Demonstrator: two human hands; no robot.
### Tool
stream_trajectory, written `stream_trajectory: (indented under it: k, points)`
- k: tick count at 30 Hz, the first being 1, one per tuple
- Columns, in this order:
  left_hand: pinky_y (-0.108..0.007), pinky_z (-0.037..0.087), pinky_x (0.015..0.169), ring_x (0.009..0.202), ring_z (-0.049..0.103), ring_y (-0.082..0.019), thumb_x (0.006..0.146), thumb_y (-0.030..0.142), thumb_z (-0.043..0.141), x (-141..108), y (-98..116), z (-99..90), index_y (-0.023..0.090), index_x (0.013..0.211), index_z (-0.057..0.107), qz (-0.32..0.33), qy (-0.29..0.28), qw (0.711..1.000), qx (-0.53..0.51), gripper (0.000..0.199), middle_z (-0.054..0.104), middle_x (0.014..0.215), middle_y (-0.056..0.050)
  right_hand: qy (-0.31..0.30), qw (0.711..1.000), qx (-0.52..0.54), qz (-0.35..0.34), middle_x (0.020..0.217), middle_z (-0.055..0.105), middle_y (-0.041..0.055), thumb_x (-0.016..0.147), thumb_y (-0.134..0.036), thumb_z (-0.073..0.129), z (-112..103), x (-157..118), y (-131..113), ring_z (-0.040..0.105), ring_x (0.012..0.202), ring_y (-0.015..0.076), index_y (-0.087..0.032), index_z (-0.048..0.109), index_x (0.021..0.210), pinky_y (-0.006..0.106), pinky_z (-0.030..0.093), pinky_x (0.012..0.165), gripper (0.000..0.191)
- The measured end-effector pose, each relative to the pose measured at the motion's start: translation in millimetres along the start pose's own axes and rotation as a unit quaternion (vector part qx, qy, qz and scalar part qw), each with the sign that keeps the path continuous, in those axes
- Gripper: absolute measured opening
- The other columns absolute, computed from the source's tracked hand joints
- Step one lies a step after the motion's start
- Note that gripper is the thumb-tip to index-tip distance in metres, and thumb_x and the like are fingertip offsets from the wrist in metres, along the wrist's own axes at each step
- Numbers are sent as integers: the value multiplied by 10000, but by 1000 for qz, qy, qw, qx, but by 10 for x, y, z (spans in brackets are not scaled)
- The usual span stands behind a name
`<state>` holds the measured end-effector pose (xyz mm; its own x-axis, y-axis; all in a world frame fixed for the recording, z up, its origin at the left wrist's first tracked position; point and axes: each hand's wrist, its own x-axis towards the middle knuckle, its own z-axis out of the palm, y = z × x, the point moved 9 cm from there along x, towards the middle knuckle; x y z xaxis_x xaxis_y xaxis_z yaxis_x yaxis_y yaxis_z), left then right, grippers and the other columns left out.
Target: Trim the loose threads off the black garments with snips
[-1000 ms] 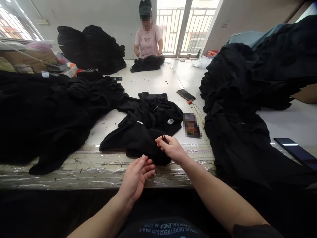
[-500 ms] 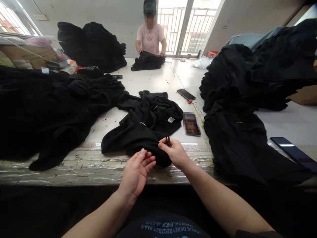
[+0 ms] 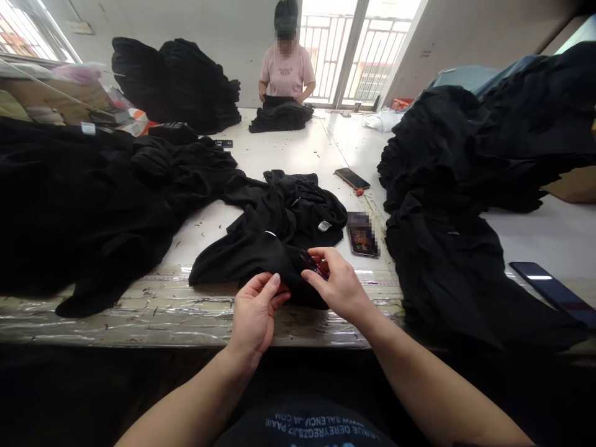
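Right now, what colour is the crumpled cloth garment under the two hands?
The crumpled cloth garment is black; the head view shows it best.

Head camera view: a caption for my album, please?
The left hand and right hand handle a black garment on a table.

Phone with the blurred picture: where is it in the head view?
In the head view, the phone lies on the table right of centre, just right of the black garment and beyond the right hand.
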<state>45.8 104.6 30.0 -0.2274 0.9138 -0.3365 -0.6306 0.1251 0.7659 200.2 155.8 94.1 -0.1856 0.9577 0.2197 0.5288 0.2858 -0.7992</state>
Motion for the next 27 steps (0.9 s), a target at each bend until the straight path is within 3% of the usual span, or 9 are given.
stream_trajectory:
  k: [3,9,20,27]
  points:
    - [-258,530,627,675,642,-138,574,224,821,-18,-33,5,140,754,659,-9,6,1000,-8,256,673,735,-9,-31,999,-5,-23,895,601,47,790,-230,610,-91,-85,-181,578,767,164,-197,616,955,291,483,680,169]
    - [-249,536,654,675,645,-135,587,218,817,-69,-75,31,131,752,682,1,-10,1000,-4,229,691,726,-28,-89,994,-43,-45,793,579,14,779,-164,625,9,-213,-345,548,713,150,-206,639,868,281,447,637,100]
    - [-246,535,680,677,642,-130,603,220,812,-117,-247,-10,129,750,702,-13,-30,999,-7,204,707,742,-35,-99,992,-57,-52,802,572,24,789,-161,619,145,-276,-299,538,717,140,-171,631,847,266,437,642,60]
    - [-228,531,648,665,640,-123,589,225,823,-137,-279,-24,108,750,688,-36,-24,999,1,240,696,750,-40,-110,993,-33,-11,787,624,14,776,-135,619,176,-256,-195,570,721,132,-175,649,822,252,433,649,68]
